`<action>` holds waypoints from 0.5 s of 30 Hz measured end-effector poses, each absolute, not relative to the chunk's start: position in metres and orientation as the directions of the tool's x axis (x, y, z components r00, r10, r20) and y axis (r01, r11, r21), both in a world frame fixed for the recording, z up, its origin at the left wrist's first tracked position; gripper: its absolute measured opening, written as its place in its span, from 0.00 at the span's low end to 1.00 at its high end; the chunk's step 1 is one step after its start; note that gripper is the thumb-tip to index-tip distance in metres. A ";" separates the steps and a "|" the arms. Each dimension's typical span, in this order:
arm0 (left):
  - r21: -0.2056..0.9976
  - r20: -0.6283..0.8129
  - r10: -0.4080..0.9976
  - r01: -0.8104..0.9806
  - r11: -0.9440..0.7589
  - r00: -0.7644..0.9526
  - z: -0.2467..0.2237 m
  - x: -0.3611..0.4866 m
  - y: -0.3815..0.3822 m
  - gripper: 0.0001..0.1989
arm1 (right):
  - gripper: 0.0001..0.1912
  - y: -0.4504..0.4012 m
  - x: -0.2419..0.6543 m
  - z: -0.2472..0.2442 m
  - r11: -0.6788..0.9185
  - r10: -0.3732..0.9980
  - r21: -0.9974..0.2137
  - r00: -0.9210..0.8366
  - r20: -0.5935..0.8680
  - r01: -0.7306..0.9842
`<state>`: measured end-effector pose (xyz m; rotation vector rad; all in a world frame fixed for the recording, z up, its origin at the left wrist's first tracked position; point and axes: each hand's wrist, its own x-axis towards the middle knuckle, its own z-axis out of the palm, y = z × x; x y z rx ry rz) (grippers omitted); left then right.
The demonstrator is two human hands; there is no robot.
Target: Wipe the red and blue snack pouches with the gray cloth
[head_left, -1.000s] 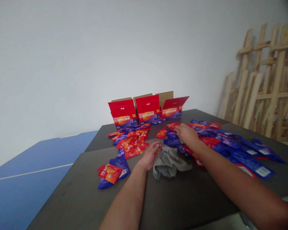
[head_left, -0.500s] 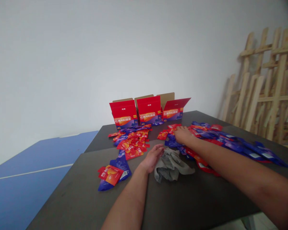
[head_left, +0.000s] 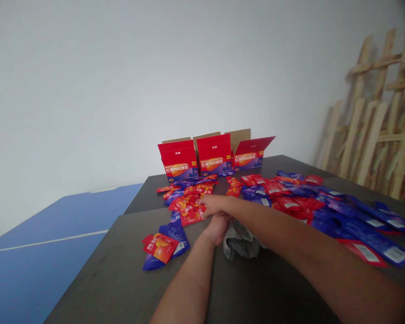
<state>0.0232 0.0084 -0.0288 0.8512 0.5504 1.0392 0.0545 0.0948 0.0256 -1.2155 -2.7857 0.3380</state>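
**Right hand reaches over a crinkled spread of red sachets**

The right hand (head_left: 213, 204) crosses above the left hand (head_left: 218, 227) and meets the near edge of the left-hand pile of glossy, flat, square-cornered red sachets (head_left: 191, 218). Its fingers (head_left: 205, 201) curve downward, slightly parted, over the sachets; whether they pinch one cannot be told. The left hand is partly hidden under the right wrist, its fingers covered, so their opening and any hold cannot be told. Just beside it sits a crumpled grey cloth (head_left: 241, 243), soft and deeply folded.

Slick blue pouches (head_left: 178, 235) lie among the red pile and nearer the front, where one bears a single red sachet (head_left: 161, 248) with rounded orange fruit print. To the right spreads a larger, overlapping heap of red and blue packets (head_left: 300, 204), some long and narrow with white barcode labels.

Behind, three printed red cardboard cartons (head_left: 214, 157) stand in a row, flaps raised, plain brown board showing inside. All rest on the smooth, dark matte desk (head_left: 121, 270). Pale, rough-looking wooden frames (head_left: 393, 130) lean at right.
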 end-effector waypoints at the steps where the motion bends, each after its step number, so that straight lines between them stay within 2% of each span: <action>1: 0.818 -0.027 0.908 -0.512 0.261 0.419 -0.026 0.023 0.006 0.15 | 0.42 0.092 0.045 0.025 0.692 0.705 -0.206 -0.709 -0.016 0.692; 3: 0.821 -0.075 0.913 -0.495 0.285 0.401 -0.021 0.022 0.000 0.17 | 0.49 0.085 0.029 0.025 0.724 0.677 -0.164 -0.736 -0.019 0.670; 5: 0.829 -0.108 0.921 -0.477 0.291 0.374 -0.016 0.020 -0.004 0.20 | 0.48 0.078 0.016 0.025 0.722 0.685 -0.143 -0.728 0.014 0.677; 9: 0.835 -0.117 0.933 -0.474 0.278 0.340 -0.013 0.014 -0.004 0.21 | 0.42 0.067 -0.004 0.027 0.673 0.739 -0.092 -0.672 0.039 0.734; 15: 0.819 -0.128 0.922 -0.485 0.306 0.365 -0.028 0.009 0.011 0.10 | 0.25 0.060 -0.013 0.029 0.624 0.781 -0.105 -0.621 0.061 0.774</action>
